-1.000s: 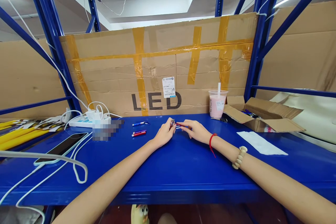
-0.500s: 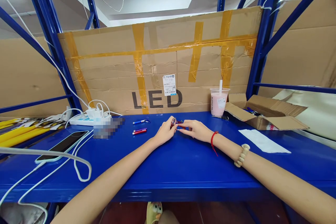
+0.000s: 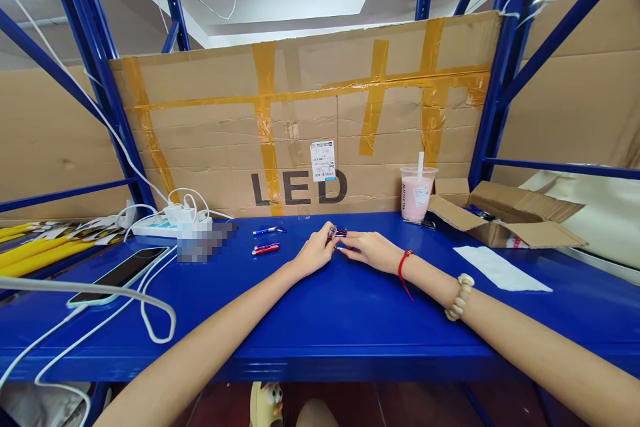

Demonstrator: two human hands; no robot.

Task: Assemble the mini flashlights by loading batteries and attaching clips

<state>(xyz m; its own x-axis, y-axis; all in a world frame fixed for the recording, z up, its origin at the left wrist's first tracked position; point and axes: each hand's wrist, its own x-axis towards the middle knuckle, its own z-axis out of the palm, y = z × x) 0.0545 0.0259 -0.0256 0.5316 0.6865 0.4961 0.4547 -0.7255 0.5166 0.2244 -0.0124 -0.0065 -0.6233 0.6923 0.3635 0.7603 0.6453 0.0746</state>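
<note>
Working at frame centre, the left hand (image 3: 317,252) pinches a shiny piece (image 3: 332,232); the right hand (image 3: 374,251) meets it with bent fingers, exact grip unclear. Handling appears unfinished. Blue tube (image 3: 268,231) and red tube (image 3: 265,249) lie unheld, left of centre; whether either is complete cannot be told. Box (image 3: 543,233), at right, holds unidentifiable small items (image 3: 481,212).

Pink drink cup (image 3: 417,196) before cardboard panel (image 3: 310,121); phone (image 3: 123,273) near power strip (image 3: 154,228); white paper (image 3: 501,268).
</note>
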